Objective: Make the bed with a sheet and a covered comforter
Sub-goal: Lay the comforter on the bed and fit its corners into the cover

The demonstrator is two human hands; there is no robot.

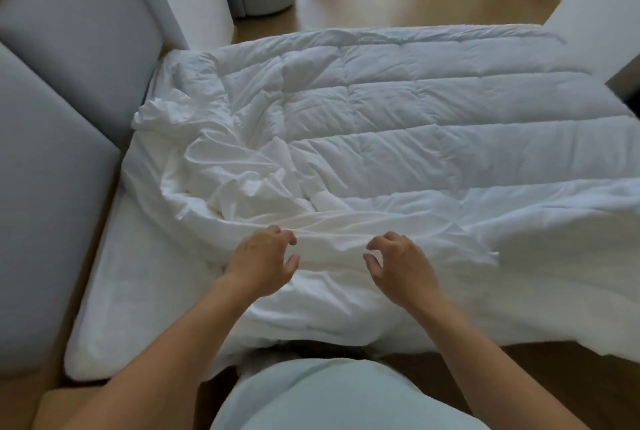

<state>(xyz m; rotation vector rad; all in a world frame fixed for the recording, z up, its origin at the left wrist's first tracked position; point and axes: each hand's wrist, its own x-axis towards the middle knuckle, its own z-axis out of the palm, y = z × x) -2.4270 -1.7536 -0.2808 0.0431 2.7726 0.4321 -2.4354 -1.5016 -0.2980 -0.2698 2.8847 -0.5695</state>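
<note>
Our pale shirt (329, 395) sat nearest | left hand (265, 258) and right hand (398, 261) were side by side, fingers half-curled, gripping nothing, at the rumpled cover (228, 173) | quilted comforter (433, 117) lay across the bed beside the grey headboard (52, 159)

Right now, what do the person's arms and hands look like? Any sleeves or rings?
The left hand and right hand are bare: no gloves, rings or watch that I can see. No sleeves show on the arms. The top is pale mint.
</note>
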